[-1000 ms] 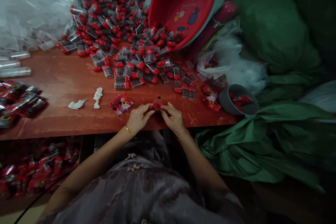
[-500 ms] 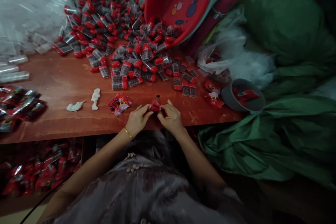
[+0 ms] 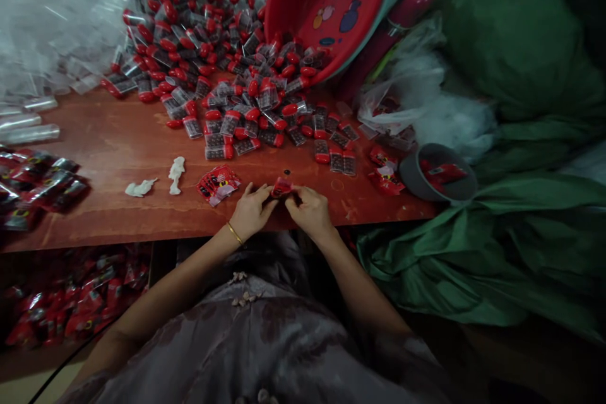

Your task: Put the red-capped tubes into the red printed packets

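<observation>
Far left edge: a heap of dark and red wrapped packs lay on the wooden table, with clear tubes behind them.
Left of centre: two white scraps lay on the bare wood, well apart from the hands.
Loose sachets: a small stack of red sachets lay just beside the left hand, on its outer side.
Left hand: the left hand, a gold bangle at the wrist, had fingertips closed on the left end of a small red packet.
Held item: the red packet sat between both hands at the near table edge, its long axis running roughly left to right; neither hand was nearer, each held one end.
Right hand: the right hand pinched the packet's right end, fingers curled.
Behind: a large pile of red-capped vials spilled from a tilted red basin.
Right: a grey cup holding red items stood at the table's end, beside green sacking.
</observation>
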A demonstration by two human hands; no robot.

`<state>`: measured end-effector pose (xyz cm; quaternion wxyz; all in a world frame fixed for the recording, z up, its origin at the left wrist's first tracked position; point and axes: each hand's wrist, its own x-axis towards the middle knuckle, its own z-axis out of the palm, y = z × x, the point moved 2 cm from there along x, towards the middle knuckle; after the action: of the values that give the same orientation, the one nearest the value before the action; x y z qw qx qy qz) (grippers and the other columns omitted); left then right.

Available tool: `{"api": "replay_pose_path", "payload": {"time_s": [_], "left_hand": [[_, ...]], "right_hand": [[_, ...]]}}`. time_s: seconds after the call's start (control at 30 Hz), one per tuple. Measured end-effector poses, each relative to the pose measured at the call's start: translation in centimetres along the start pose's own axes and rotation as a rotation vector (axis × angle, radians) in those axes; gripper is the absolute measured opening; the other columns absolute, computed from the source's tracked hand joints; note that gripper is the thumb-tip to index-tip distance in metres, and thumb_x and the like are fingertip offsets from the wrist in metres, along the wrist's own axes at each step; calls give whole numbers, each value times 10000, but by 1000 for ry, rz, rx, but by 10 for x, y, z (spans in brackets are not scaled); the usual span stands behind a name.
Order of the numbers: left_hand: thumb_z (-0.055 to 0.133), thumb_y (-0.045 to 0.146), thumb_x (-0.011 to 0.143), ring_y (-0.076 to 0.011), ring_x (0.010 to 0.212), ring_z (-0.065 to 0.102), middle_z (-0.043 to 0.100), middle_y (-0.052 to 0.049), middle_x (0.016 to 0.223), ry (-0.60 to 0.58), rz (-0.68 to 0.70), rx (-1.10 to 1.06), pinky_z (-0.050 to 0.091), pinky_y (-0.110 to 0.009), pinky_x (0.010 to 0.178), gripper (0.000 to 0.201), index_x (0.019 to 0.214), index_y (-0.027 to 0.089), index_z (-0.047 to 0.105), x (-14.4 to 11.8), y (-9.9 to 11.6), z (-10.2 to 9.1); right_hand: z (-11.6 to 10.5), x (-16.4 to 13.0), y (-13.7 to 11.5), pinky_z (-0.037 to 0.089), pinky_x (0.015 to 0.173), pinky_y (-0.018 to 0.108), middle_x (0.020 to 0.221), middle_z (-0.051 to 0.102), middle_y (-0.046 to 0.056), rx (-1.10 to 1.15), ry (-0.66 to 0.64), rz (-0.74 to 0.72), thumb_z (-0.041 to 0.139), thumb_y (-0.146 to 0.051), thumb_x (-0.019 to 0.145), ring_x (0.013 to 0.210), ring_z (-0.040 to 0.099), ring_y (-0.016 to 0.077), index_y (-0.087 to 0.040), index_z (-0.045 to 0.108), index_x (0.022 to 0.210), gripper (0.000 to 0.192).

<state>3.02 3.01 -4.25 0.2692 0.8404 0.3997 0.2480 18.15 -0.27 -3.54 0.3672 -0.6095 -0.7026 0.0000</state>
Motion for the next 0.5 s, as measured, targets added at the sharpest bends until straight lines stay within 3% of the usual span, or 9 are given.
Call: {"api": "replay_pose_path", "payload": {"time_s": [0.2,0.37,0.5], "left_hand": [[473,287,900,-165,949,664,706,-43,1063,29,43,-103,388,-396,1061,272,1122,195,600,4,-2,-4],[475,271,900,-169,945,666,701,-43,1082,31,9,-63,320,-446,1101,229,1058,196,624,-1,-10,-8],[492,251,891,-184,1057,630,681,-40,1139,12,-21,-59,303,-456,1111,226,1074,214,621,-3,-11,-6]], "right_hand": [[10,-9,-1,499,578,272,617,667,44,20,-91,58,517,-172,771,562,617,172,-198,619,662,152],[6,-8,2,553,691,300,838,720,53,256,-84,149,509,-198,837,737,677,183,-204,658,891,159],[5,-3,4,561,806,365,901,726,62,314,-108,39,495,-212,860,826,688,196,-218,666,957,196]]}}
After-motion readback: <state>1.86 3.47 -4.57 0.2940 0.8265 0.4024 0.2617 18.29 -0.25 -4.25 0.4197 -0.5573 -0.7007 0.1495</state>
